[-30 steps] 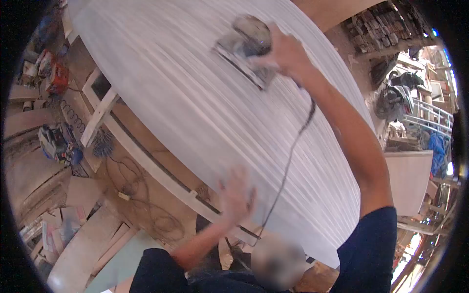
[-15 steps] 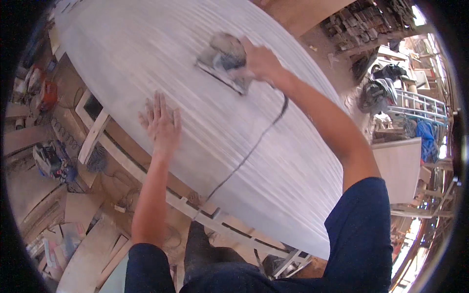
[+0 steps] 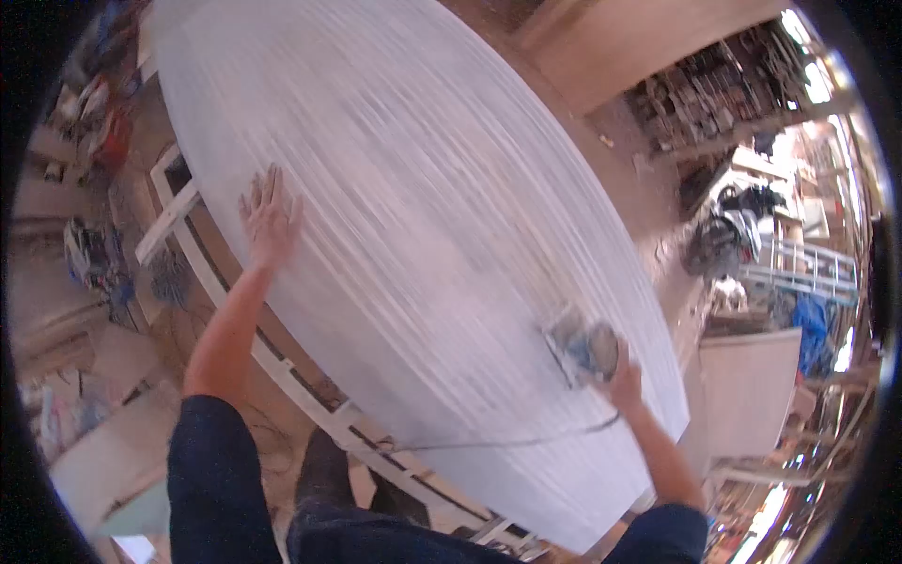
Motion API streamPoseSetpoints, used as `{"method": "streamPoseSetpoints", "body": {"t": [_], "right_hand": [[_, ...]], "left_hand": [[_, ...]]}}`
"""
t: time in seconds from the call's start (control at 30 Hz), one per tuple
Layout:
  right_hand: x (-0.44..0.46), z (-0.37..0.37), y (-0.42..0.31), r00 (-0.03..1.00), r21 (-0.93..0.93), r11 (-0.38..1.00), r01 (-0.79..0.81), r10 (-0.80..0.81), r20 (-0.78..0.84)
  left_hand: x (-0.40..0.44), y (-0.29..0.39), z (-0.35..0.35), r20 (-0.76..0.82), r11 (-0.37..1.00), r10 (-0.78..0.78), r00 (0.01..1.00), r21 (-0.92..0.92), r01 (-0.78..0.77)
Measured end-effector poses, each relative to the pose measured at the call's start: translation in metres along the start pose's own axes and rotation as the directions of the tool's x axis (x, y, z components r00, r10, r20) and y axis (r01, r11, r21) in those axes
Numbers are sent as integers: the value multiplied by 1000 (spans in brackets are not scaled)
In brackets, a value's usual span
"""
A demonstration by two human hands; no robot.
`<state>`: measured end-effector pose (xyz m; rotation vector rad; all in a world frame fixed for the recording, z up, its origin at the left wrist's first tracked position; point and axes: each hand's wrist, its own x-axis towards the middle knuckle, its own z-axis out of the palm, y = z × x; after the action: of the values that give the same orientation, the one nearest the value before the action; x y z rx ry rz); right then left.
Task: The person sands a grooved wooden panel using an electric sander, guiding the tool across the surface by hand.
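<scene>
A large, pale, streaked panel (image 3: 395, 282) with curved sides stretches across the view. Flat on its left part lies my left hand (image 3: 272, 221), fingers spread and holding nothing. My right hand (image 3: 622, 383) grips a corded power sander (image 3: 584, 346), whose base is against the panel's lower right area. The sander is slightly blurred. From it a dark cord (image 3: 526, 441) runs left across the panel and over its near edge. Where my right fingers wrap the sander, they are partly hidden.
Beneath the panel is a pale wooden frame (image 3: 221, 287). Tools and a red object (image 3: 113, 136) lie at the left. Stacked wood pieces (image 3: 709, 94), a light ladder-like rack (image 3: 803, 268), a blue cloth (image 3: 810, 324) and a leaning board (image 3: 749, 390) stand at the right.
My right hand has brought the sander from the panel's upper middle down and right, and the cord has swung with it. My left hand appears further left. The whole view has shifted slightly.
</scene>
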<state>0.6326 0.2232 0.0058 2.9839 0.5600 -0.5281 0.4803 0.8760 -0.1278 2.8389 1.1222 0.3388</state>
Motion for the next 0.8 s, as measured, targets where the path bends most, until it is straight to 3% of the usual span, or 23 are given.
{"method": "streamPoseSetpoints", "body": {"t": [0.03,0.1,0.2,0.27,0.37,0.43,0.5,0.7,0.8], "right_hand": [[-22,1,12,1000,21,999,-29,29,3],[-57,26,52,973,141,972,189,-166,-161],[-75,30,69,986,101,982,162,-157,-60],[-69,28,43,983,251,962,104,-62,-171],[-11,-7,-17,983,246,956,163,-135,-127],[31,-19,-47,990,188,973,132,-121,-67],[78,-36,-88,950,145,950,276,-247,-189],[207,-81,-216,943,170,935,312,-282,-179],[273,-98,-283,935,37,948,316,-305,-180]], "left_hand": [[1,0,2,9,1000,-1,1000,23,1],[3,4,0,11,999,-2,1000,51,1],[6,10,-9,118,997,-30,993,73,22],[8,12,-7,196,993,-61,979,113,39],[8,5,2,163,993,-10,987,115,-9],[7,2,6,167,992,24,986,120,-44],[8,-1,5,173,989,58,983,125,-81],[10,-2,-3,248,993,117,962,2,-121],[10,-6,-3,262,992,126,957,-56,-115]]}}
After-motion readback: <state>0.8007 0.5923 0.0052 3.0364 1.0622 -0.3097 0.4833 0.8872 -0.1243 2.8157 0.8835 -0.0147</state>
